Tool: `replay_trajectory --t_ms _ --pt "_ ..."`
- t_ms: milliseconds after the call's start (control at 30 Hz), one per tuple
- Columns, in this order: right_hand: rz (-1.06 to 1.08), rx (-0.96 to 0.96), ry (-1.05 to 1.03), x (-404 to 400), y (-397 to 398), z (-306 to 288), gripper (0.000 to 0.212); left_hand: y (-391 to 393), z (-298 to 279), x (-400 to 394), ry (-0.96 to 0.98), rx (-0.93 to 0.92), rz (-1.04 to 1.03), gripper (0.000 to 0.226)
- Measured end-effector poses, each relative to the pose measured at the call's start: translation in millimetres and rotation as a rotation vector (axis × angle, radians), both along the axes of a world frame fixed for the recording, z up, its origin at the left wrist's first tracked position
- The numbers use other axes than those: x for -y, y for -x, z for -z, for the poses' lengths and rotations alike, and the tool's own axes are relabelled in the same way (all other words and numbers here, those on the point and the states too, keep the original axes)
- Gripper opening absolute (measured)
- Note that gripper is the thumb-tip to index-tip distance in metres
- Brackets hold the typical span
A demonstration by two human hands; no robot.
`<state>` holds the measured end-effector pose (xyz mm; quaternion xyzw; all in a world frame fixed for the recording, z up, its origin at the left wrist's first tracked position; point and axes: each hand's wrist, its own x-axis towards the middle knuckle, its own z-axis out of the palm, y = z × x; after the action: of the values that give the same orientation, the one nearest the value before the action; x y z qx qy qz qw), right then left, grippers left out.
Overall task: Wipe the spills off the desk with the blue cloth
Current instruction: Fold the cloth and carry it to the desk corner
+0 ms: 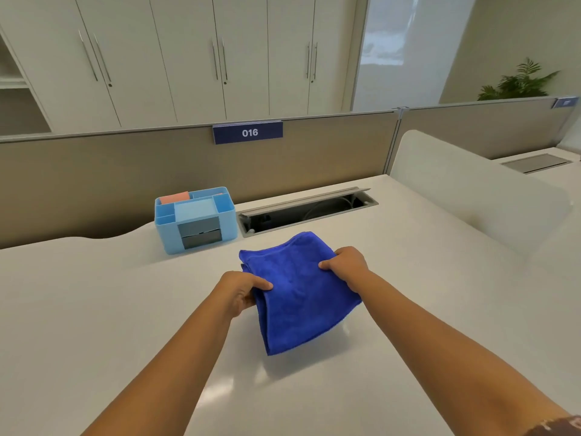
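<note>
Both hands, left hand (240, 291) and right hand (347, 265), grip the blue cloth (301, 294), seemingly folded, below sign "016" (248, 132)

1. Between your left hand (240, 292) and right hand (347, 267) you grip the blue cloth (298, 294): a soft, matt, fuzzy pile, folded in layers, with a stitched hem along its near edge.
2. Beneath your grip, the desk (94, 309) is smooth, off-white laminate with a light sheen that catches pale reflections.
3. Beyond your left hand, the organiser (195, 220) looks like light-blue plastic, smooth and semi-matt, with grey drawer fronts.
4. Beyond the cloth, the cable tray (306, 209) has a brushed grey metal rim and flap.
5. Farther back, the partition (125, 171) looks like matt beige fabric; its number plate (248, 132) is glossy blue.
</note>
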<state>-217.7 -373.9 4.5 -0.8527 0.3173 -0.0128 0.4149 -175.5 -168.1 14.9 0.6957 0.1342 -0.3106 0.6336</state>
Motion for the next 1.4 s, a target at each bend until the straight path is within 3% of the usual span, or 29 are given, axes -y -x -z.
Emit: replay_trajectory --t_ms 233,433,733,900,1000,1067,1200,1400 --pt "0.011 -0.024 0.035 153.0 -22.5 -6.1 0.032 -21.8 7.9 146.0 0.047 0.047 -0.042 0.049" --pt "0.024 -0.052 0.066 298.0 -49.4 -14.8 0.034 -40.9 11.9 296.8 -0.061 0.145 -0.047 0.036" --pt "0.063 -0.103 0.116 441.6 -108.7 -6.2 0.033 -99.0 24.6 440.8 -0.161 0.271 -0.02 0.032" --pt "0.091 -0.111 0.197 487.8 -138.2 12.6 0.031 -136.0 43.6 492.4 -0.234 0.332 0.018 0.024" --pt "0.077 -0.115 0.293 504.5 -155.6 24.1 0.029 -154.5 53.9 514.8 -0.333 0.406 0.048 0.004" --pt "0.056 -0.111 0.392 508.7 -164.6 30.9 0.027 -165.2 59.5 524.4 -0.419 0.463 0.074 0.018" --pt "0.009 -0.112 0.568 510.6 -180.8 43.5 0.02 -180.1 65.7 536.0 -0.615 0.57 0.158 0.009" --pt "-0.013 -0.131 0.681 505.1 -189.6 53.7 0.023 -180.7 72.0 537.5 -0.71 0.63 0.159 0.019"
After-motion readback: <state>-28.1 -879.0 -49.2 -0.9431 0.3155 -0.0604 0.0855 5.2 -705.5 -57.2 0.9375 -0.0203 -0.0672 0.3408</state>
